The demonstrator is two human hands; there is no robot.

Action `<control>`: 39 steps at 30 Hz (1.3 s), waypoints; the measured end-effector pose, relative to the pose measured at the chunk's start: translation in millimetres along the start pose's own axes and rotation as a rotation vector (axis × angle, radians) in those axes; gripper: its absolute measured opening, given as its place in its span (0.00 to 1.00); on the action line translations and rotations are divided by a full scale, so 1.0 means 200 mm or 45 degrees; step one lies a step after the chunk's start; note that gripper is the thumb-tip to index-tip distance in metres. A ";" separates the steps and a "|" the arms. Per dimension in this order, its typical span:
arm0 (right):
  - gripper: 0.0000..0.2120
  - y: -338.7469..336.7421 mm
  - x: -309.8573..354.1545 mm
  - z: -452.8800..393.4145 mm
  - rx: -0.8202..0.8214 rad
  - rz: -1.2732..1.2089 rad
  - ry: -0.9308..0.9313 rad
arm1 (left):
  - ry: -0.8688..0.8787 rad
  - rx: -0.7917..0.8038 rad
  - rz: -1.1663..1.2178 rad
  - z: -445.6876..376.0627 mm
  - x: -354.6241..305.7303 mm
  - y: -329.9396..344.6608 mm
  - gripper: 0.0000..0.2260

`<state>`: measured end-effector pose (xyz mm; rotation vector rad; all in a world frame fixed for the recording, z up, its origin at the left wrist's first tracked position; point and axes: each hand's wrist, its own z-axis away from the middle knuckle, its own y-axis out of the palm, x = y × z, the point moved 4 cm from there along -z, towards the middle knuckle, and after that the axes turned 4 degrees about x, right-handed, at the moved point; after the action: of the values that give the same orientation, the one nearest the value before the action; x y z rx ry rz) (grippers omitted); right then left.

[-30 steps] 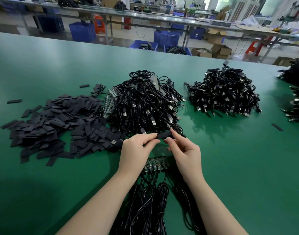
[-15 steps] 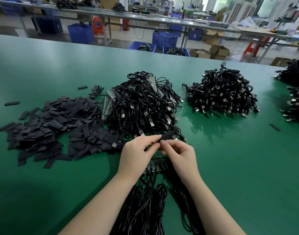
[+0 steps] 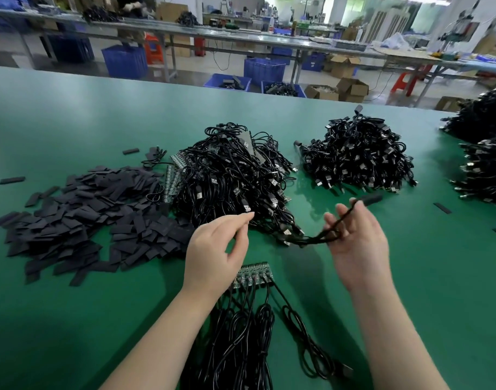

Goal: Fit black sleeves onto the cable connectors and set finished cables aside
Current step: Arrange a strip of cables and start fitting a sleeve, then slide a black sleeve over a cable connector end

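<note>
My right hand grips a black cable whose sleeved connector end sticks out past my fingertips, blurred. My left hand is beside it, fingers loosely pinched with nothing in them. A heap of flat black sleeves lies to the left. A big tangle of cables sits behind my hands. Another cable heap lies to the right of it. Below my hands a strip of small connector boards joins a bundle of cables running toward me.
The green table stretches all round. More cable heaps lie at the far right edge. A stray sleeve lies right of my hand. Blue crates and cardboard boxes stand on the floor beyond the table.
My hands have come apart. The left hand has let go of the sleeved connector. The right hand has swung the cable up and to the right.
</note>
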<state>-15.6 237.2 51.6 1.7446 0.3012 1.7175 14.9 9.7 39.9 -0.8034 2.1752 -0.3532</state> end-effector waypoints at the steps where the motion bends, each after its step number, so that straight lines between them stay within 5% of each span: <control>1: 0.04 -0.04 0.11 0.00 -0.050 0.103 -0.135 | 0.017 0.030 -0.015 0.00 0.00 0.00 0.12; 4: 0.05 -0.14 0.40 -0.03 -0.216 0.980 -0.486 | -0.019 0.219 -0.032 0.00 -0.01 0.03 0.10; 7: 0.08 -0.29 0.47 -0.17 -0.359 2.049 -0.376 | -0.097 0.453 -0.152 0.01 0.00 0.07 0.10; 11: 0.11 -0.44 0.35 -0.32 -0.400 2.448 -0.020 | -0.179 0.746 -0.375 0.05 0.04 0.13 0.20; 14: 0.15 -0.39 0.31 -0.31 -0.404 2.709 -0.226 | -0.198 0.851 -0.444 0.06 0.07 0.14 0.20; 17: 0.14 -0.18 0.20 -0.18 -0.024 2.377 -0.495 | -0.214 0.862 -0.371 0.05 0.08 0.14 0.13; 20: 0.11 0.04 -0.02 0.05 0.553 2.059 -0.228 | -0.240 0.865 -0.323 0.05 0.07 0.16 0.09; 23: 0.12 0.13 -0.24 0.20 0.873 2.159 -0.047 | -0.269 0.822 -0.282 0.06 0.09 0.16 0.07; 34: 0.14 0.10 -0.30 0.15 0.551 1.751 0.211 | -0.416 0.726 -0.071 0.06 0.10 0.14 0.04; 39: 0.14 0.09 -0.31 0.15 0.533 1.629 0.124 | -0.481 0.734 -0.081 0.05 0.11 0.12 0.08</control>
<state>1.6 178.3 14.8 2.3800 -0.6221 2.7342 2.5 13.8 9.6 -0.5542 1.5795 -0.7526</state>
